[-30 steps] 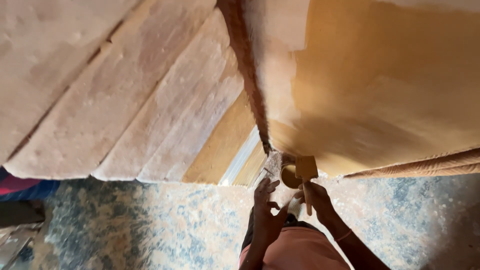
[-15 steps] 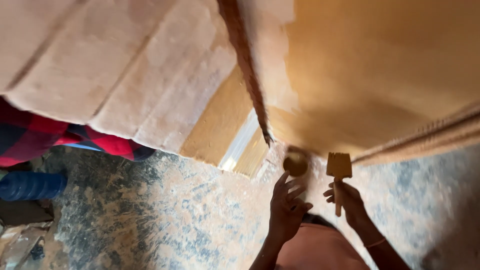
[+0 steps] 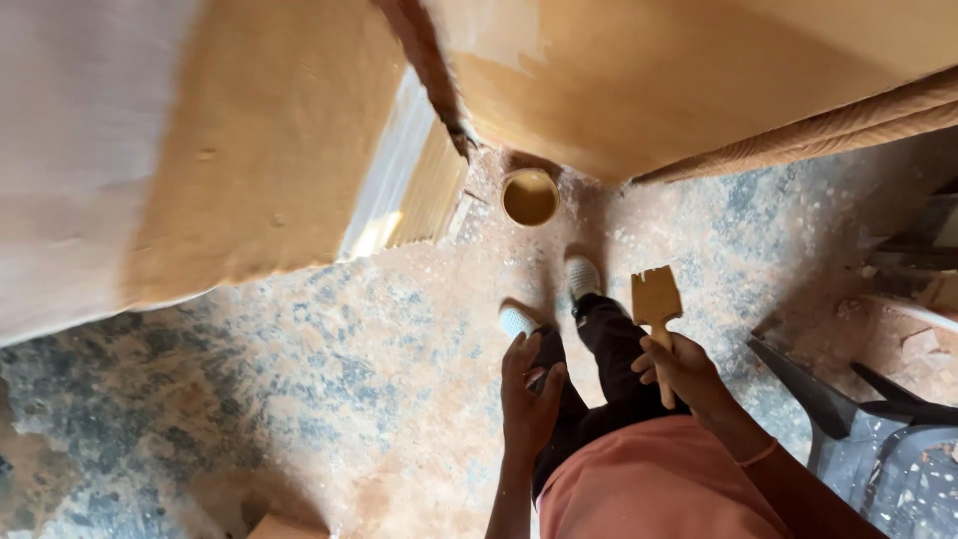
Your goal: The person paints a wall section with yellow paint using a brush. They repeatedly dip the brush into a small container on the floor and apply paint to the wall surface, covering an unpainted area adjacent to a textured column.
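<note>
My right hand (image 3: pixel 684 371) grips the handle of a flat wooden brush (image 3: pixel 656 299), its wide head pointing up and away from me. My left hand (image 3: pixel 527 394) hangs empty beside my left leg, fingers loosely spread. A small round tin of tan liquid (image 3: pixel 530 197) stands on the floor just beyond my shoes (image 3: pixel 582 275), at the foot of a large tan-coated wooden piece (image 3: pixel 639 70).
A second big wooden panel (image 3: pixel 200 150) leans at the left, partly coated tan, partly bare. The speckled, dusty floor (image 3: pixel 329 389) lies between. Dark plastic chair parts (image 3: pixel 858 419) and rubble sit at the right edge.
The view has tilted down and pulled back: the tin now stands on the floor away from my hands. My left hand dropped to my side; the brush stays in my right.
</note>
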